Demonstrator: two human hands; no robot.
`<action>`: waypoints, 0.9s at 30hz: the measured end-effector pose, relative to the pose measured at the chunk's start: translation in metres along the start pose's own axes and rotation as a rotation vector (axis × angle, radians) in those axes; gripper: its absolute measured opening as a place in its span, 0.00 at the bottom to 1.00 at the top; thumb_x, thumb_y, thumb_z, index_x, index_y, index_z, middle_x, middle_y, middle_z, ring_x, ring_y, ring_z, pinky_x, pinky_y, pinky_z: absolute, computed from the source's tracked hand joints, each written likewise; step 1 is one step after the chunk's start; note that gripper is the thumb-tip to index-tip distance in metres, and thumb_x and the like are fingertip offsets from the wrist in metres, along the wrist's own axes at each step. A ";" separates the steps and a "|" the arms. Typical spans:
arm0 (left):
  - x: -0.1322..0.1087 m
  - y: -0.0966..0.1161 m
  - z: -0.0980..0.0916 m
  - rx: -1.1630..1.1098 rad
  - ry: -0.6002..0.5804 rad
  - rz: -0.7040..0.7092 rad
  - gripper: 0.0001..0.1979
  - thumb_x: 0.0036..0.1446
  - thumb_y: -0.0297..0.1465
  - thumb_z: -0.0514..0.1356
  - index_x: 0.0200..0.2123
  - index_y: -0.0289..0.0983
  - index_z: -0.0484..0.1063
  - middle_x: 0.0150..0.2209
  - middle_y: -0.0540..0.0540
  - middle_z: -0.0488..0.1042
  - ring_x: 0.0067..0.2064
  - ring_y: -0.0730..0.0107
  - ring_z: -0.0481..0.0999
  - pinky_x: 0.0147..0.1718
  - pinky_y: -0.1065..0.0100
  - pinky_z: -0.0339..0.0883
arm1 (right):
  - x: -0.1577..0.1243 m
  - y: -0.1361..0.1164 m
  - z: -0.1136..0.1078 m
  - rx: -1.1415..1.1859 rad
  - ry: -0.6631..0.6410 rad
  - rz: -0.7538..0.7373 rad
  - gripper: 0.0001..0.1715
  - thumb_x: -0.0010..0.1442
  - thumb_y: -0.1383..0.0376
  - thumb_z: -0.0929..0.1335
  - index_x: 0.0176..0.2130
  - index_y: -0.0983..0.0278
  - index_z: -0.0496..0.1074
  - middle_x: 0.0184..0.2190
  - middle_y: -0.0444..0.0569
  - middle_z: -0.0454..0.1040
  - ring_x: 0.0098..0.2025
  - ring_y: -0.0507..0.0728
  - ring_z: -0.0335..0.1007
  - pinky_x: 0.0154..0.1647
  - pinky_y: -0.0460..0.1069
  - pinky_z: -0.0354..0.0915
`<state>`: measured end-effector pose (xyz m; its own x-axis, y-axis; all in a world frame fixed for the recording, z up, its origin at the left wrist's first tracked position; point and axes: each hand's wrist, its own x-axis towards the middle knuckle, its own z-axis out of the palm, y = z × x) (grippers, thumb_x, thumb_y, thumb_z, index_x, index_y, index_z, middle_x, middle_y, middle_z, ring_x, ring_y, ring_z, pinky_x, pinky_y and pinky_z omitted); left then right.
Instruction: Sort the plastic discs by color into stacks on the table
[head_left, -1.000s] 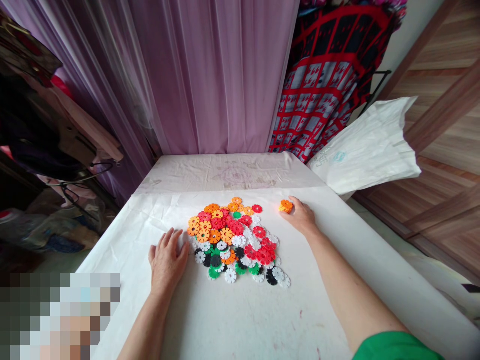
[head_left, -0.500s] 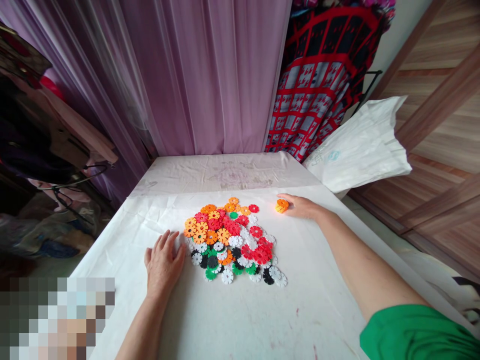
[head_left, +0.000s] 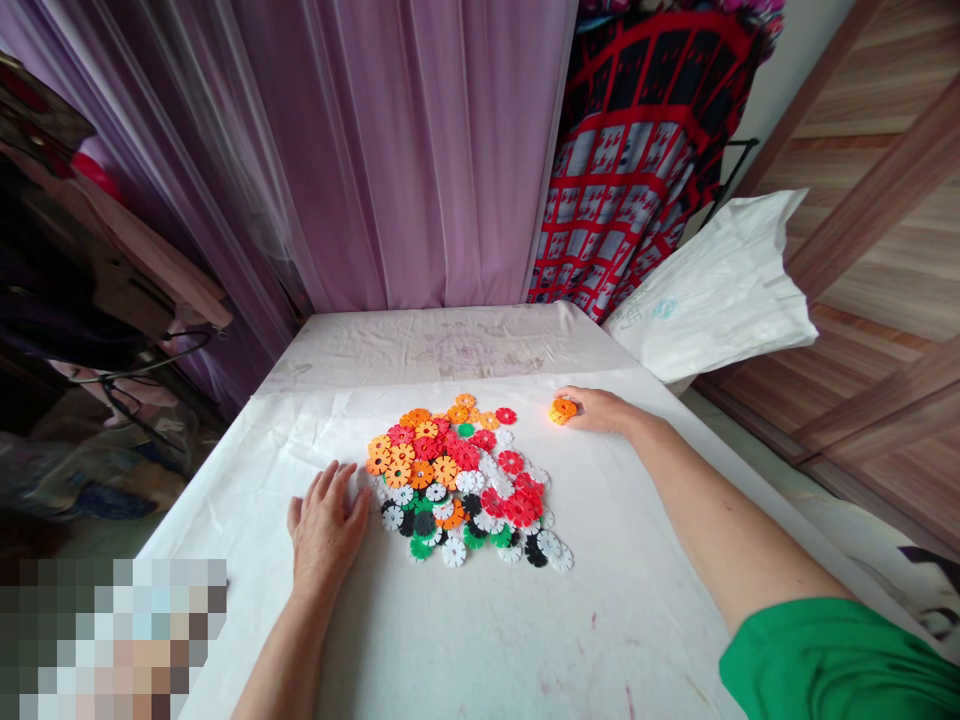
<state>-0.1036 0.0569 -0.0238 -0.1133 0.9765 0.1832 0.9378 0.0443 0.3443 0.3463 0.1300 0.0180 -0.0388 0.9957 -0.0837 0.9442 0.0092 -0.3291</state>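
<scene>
A pile of notched plastic snowflake discs [head_left: 465,456] in orange, red, white, black and green lies in the middle of the table. To its right, my right hand [head_left: 594,410] has its fingers closed around a small cluster of orange snowflake discs [head_left: 562,410], low over or on the cloth; I cannot tell whether it touches. My left hand [head_left: 328,525] rests palm down at the pile's left edge, fingers stretched and somewhat apart, with nothing in it.
A white cloth [head_left: 465,650] covers the table. At the far right edge leans a white plastic bag [head_left: 712,290]. Purple curtains [head_left: 427,150] and a red patterned fabric [head_left: 607,190] hang behind. Clothes on a rack [head_left: 120,260] stand at left.
Both hands keep almost the same positions, the right one still on the orange discs. The whole view has shifted very slightly.
</scene>
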 end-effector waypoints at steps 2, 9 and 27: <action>0.000 -0.001 0.001 -0.002 0.005 0.001 0.21 0.64 0.38 0.50 0.57 0.41 0.71 0.65 0.40 0.66 0.66 0.51 0.62 0.63 0.40 0.51 | 0.000 -0.002 -0.001 0.016 -0.045 0.020 0.32 0.47 0.63 0.71 0.53 0.57 0.71 0.41 0.45 0.80 0.41 0.57 0.76 0.40 0.46 0.67; 0.000 -0.003 0.002 -0.007 0.000 0.000 0.22 0.64 0.39 0.50 0.57 0.41 0.71 0.65 0.40 0.66 0.66 0.51 0.62 0.64 0.40 0.50 | 0.001 -0.009 -0.004 -0.120 -0.083 0.078 0.30 0.48 0.54 0.71 0.51 0.56 0.72 0.45 0.46 0.79 0.44 0.58 0.74 0.40 0.47 0.66; 0.000 -0.002 0.003 -0.008 0.019 0.011 0.21 0.64 0.39 0.51 0.57 0.41 0.71 0.64 0.39 0.66 0.66 0.51 0.62 0.63 0.41 0.51 | 0.000 -0.001 -0.003 -0.006 -0.049 0.094 0.42 0.49 0.55 0.72 0.62 0.60 0.65 0.52 0.52 0.77 0.50 0.60 0.74 0.49 0.50 0.68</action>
<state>-0.1048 0.0569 -0.0271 -0.1097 0.9727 0.2044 0.9363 0.0321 0.3497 0.3464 0.1303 0.0206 0.0345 0.9865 -0.1598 0.9464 -0.0836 -0.3121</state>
